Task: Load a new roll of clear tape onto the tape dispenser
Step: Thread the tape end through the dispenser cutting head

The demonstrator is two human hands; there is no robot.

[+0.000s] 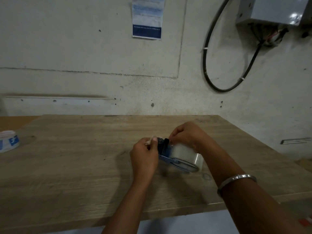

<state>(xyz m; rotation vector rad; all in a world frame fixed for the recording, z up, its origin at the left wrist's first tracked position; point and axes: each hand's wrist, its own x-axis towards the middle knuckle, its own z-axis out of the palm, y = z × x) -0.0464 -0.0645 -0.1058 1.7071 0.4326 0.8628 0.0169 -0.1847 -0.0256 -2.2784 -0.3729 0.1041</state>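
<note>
Between both hands' fingers (175, 135), tape dispenser (166, 155) with clear roll (186, 153).

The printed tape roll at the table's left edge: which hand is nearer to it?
Left. The left hand grips the dispenser mid-table, on the printed roll's side; the right hand lies beyond the dispenser, farther off.

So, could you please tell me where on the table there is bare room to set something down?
Bare table runs between the printed tape roll at far left and the left hand. The far strip by the wall is free too. Both hands crowd the tape dispenser and clear tape roll.
</note>
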